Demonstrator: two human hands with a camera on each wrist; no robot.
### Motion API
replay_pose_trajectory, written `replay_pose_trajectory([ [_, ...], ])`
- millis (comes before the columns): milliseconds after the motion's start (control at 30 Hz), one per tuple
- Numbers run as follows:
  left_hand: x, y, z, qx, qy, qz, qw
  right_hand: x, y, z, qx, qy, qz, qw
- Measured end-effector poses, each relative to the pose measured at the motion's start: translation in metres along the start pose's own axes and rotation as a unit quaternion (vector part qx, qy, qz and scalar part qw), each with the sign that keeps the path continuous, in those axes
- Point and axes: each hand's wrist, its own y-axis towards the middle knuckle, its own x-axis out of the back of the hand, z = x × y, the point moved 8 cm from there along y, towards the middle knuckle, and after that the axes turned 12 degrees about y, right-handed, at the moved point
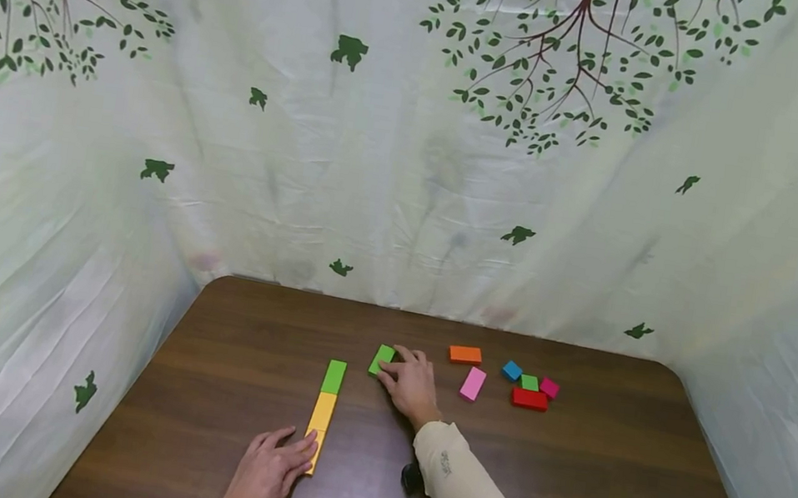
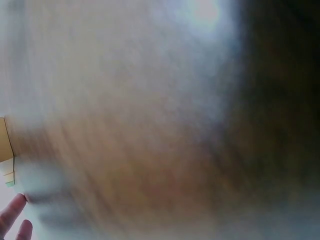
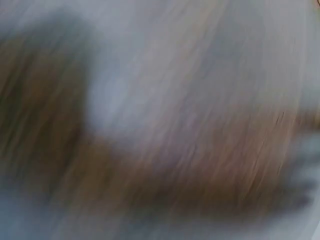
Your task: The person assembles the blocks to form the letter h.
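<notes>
A straight row on the brown table (image 1: pixel 238 379) has a green block (image 1: pixel 333 377) at the far end and a yellow block (image 1: pixel 322 412) behind it. Nearest in the row is a second yellow block (image 1: pixel 312 461), partly covered by the fingertips of my left hand (image 1: pixel 268 467), which rest on it with the fingers loosely extended. To the right of the row, my right hand (image 1: pixel 413 385) pinches another green block (image 1: pixel 381 359) between thumb and fingers. In the left wrist view, two fingertips (image 2: pixel 15 210) show beside a yellow block (image 2: pixel 5 142); the right wrist view is blurred.
Right of my right hand lie an orange block (image 1: pixel 464 355) and a pink block (image 1: pixel 472 383). Farther right, a blue block (image 1: pixel 512 371), a small green block (image 1: pixel 529 381), a magenta block (image 1: pixel 549 388) and a red block (image 1: pixel 529 399) sit close together. A leaf-printed curtain (image 1: pixel 396 156) hangs behind the table.
</notes>
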Motion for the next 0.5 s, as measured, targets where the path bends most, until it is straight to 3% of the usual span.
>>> replay_pose_trajectory([
  [267, 0.002, -0.001, -0.001, -0.011, 0.003, -0.015, 0.9998, -0.010, 0.010, 0.010, 0.005, -0.023, 0.009, 1.000],
  [500, 0.004, -0.001, 0.000, -0.014, 0.008, -0.019, 0.9997, -0.022, 0.018, 0.018, -0.016, -0.011, 0.054, 0.998],
])
